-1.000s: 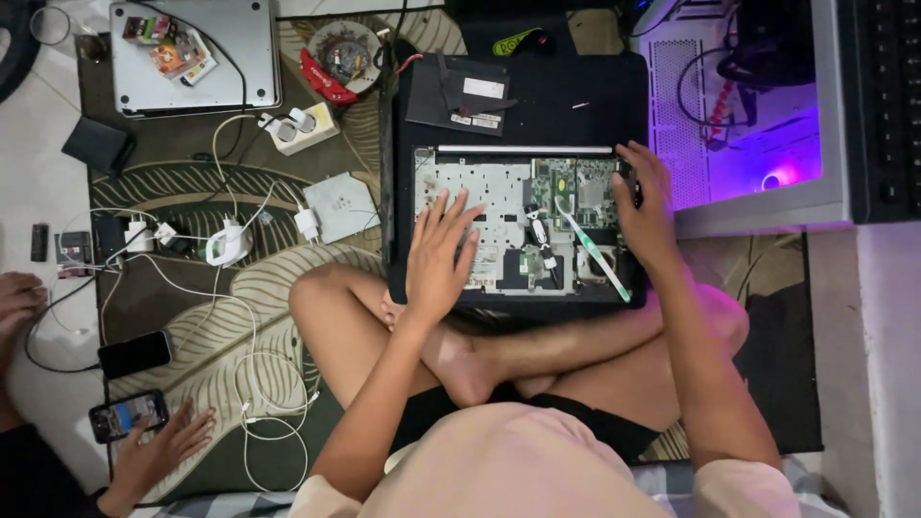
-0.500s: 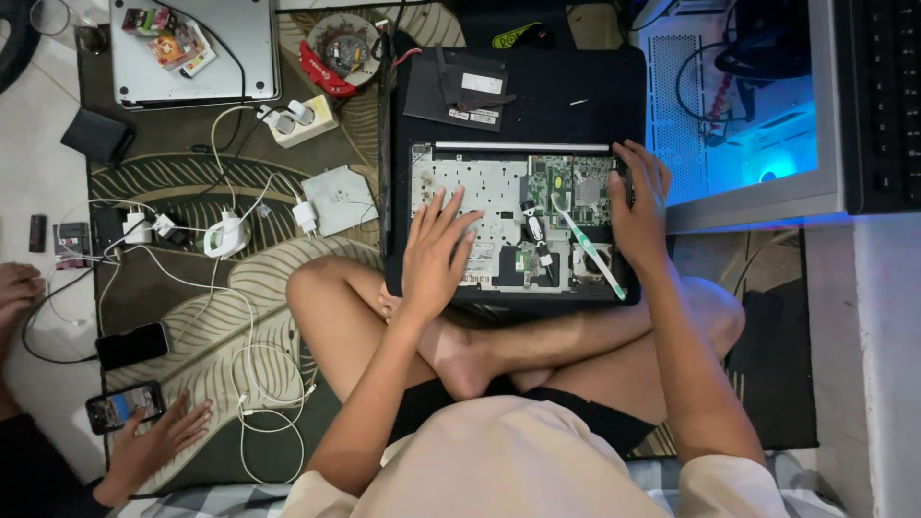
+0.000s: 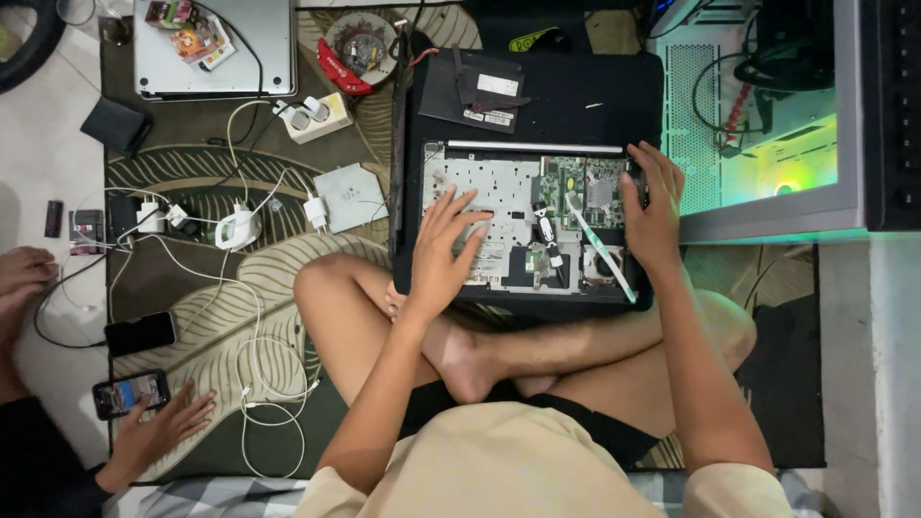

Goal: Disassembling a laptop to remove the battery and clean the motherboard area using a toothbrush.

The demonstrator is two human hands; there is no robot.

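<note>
A black opened laptop chassis with its grey inner frame and green circuit board exposed lies across the seated person's crossed legs, on a dark patterned rug. The left hand rests flat on the chassis's grey frame, fingers spread wide, gripping nothing. The right hand lies on the chassis's right edge beside the circuit board, fingers loosely extended, likewise holding nothing. A pale toothbrush lies diagonally on the board, just left of the right hand. A black removed cover panel with white labels sits on the chassis's upper part. To the right of the chassis stands a desktop computer case with a glowing green interior. To the left of the chassis lie a white power strip, white chargers with tangled cables and a closed silver laptop. Well to the left of the chassis, another person's hand touches a smartphone with a lit screen.
</note>
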